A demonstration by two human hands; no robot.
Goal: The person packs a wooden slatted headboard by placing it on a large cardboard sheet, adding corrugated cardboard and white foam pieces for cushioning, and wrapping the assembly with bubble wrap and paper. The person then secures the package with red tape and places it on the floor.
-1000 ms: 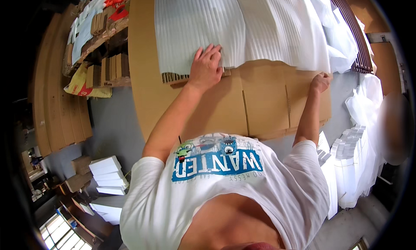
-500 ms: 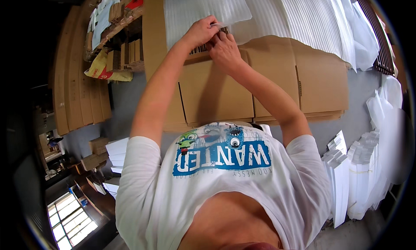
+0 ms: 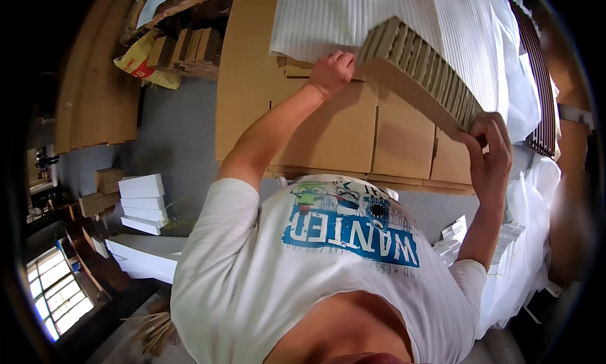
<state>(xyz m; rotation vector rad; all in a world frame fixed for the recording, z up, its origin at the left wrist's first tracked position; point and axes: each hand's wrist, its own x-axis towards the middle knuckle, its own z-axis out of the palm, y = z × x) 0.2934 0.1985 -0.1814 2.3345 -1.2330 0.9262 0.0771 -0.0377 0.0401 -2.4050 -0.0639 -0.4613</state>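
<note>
My right hand [image 3: 489, 143] grips the near right end of a long corrugated cardboard block [image 3: 416, 80], pinched between thumb and bent fingers. The block is raised at a slant above the flat cardboard, its ridged side showing. At the block's other end, my left hand [image 3: 333, 72] is closed, fingers curled at the lower edge of a white foam sheet [image 3: 315, 23]; its fingertips are partly hidden. Beneath that edge, just left of the hand, a cardboard piece [image 3: 297, 67] shows. Large brown cardboard sheets [image 3: 328, 130] lie flat under both hands.
A shelf at the upper left carries stacked cardboard pieces [image 3: 189, 48] beside a yellow and red bag [image 3: 148, 64]. Long cardboard [image 3: 101, 80] stands at the far left. White blocks [image 3: 142, 200] sit lower left; wrapped white strips [image 3: 505, 257] and clear plastic [image 3: 536, 187] are on the right.
My right hand has moved right, away from the left, and now holds the cardboard block up. My left hand has come lower and slightly right. The whole view has shifted.
</note>
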